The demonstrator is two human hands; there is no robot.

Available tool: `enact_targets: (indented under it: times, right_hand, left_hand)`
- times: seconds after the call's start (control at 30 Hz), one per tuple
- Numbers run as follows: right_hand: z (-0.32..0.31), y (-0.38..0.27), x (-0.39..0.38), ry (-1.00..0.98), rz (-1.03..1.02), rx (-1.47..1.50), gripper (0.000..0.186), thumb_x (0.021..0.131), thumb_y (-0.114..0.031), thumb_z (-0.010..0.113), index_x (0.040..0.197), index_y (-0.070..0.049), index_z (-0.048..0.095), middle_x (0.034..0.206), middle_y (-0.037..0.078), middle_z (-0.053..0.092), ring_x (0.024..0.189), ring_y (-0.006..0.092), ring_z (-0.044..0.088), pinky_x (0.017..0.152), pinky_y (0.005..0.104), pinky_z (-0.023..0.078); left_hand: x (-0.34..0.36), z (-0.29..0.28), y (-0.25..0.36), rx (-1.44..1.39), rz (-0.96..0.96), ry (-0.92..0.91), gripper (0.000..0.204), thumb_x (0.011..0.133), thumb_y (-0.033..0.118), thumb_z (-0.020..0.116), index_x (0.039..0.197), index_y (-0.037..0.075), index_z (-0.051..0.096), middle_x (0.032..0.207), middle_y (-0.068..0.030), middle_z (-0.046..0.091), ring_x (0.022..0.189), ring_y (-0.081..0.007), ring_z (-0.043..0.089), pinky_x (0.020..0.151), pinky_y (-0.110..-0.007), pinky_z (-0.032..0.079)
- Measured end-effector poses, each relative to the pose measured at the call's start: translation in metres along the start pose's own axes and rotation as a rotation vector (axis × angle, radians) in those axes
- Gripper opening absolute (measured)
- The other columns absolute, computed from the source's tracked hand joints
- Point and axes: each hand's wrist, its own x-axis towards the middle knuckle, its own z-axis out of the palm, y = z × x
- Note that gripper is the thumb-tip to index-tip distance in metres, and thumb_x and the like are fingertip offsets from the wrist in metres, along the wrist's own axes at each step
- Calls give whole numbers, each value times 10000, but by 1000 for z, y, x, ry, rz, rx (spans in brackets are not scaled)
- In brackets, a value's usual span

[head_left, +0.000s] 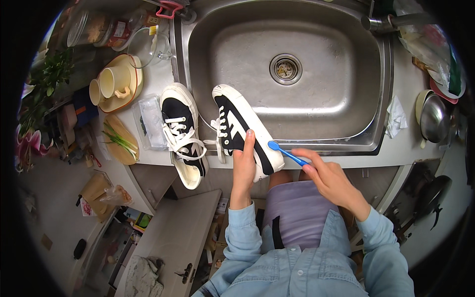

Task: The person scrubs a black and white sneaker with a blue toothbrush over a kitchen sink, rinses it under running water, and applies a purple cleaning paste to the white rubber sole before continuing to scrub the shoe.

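My left hand [244, 163] grips a black-and-white sneaker [242, 121] near its heel, thumb pressed on the side. The shoe is tilted so its side and white sole edge face up, its toe reaching over the sink's near left rim. In my right hand [329, 179] is a blue toothbrush [289, 154], held by the handle. Its head touches the white sole edge close to the heel. The matching sneaker [184, 133] rests sole down to the left, its white laces loose, its heel past the counter's front edge.
A steel sink [232, 54] with a drain lies ahead, a faucet [378, 24] at its far right. Left stand cream mugs [115, 81] on a tray, a glass cup [148, 47] and a cutting board [121, 148] with scallions. Below, a cabinet door [170, 237] hangs open.
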Motion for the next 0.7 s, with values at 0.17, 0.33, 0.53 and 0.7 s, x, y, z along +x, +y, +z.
enact_targets:
  times: [0.17, 0.33, 0.53, 0.7]
  right_hand:
    - [18, 7, 18, 74, -50, -34, 314, 1065, -241, 478, 1350, -176, 593, 645, 179, 582, 560, 387, 574, 543, 437, 421]
    - [21, 7, 49, 202, -42, -27, 288, 1049, -247, 523, 1305, -163, 624, 633, 199, 550, 562, 402, 566, 531, 442, 419]
    - [27, 14, -5, 234, -52, -39, 292, 1025, -186, 569, 1311, -167, 625, 653, 194, 584, 578, 397, 591, 544, 431, 453]
    - [29, 9, 37, 294, -117, -195, 316, 1013, -197, 587, 1327, -182, 619, 642, 184, 580, 571, 391, 592, 533, 436, 454]
  left_hand:
    - [1, -2, -6, -21, 18, 14, 493, 1035, 369, 575, 1337, -21, 570, 1219, -72, 651, 1066, -125, 621, 919, -284, 498]
    - [2, 0, -7, -89, 21, -23, 481, 1037, 361, 574, 1331, -20, 576, 1225, -69, 650, 1069, -123, 623, 926, -286, 499]
    - [1, -2, -8, -93, 27, -6, 502, 1041, 345, 571, 1387, -15, 525, 1275, -77, 621, 1097, -123, 610, 929, -290, 500]
    - [4, -4, -4, -70, -31, -52, 446, 1039, 354, 574, 1306, -3, 600, 1167, -54, 670, 1018, -108, 637, 884, -274, 514]
